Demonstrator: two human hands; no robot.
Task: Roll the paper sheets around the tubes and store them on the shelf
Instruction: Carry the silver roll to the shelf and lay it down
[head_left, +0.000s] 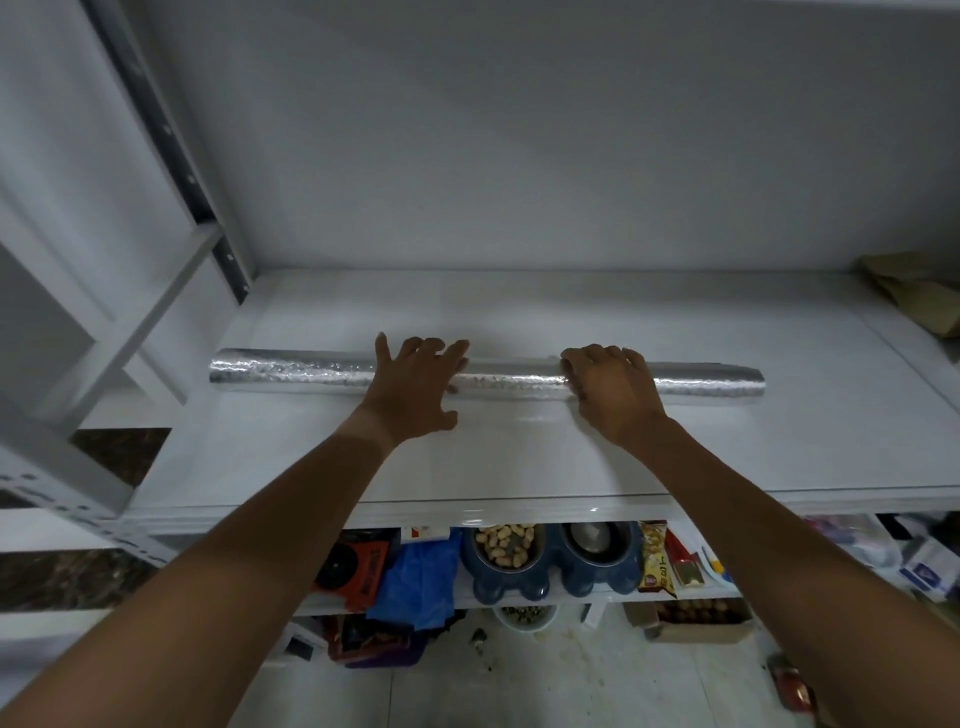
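Note:
A long silver, embossed foil-like roll (291, 372) lies across the white shelf board (779, 447), left to right. Its unrolled sheet (514, 452) appears to stretch toward me over the board to the front edge. My left hand (413, 387) lies flat on the roll left of its middle, fingers spread over the top. My right hand (610, 392) rests on the roll right of its middle, fingers curled over it. The tube inside the roll is hidden.
Crumpled brown paper (914, 291) sits at the shelf's far right corner. A white upright frame (156, 291) stands at the left. On the lower shelf are a blue double pet bowl (550, 564), a blue bag (415, 579) and snack packets (657, 564).

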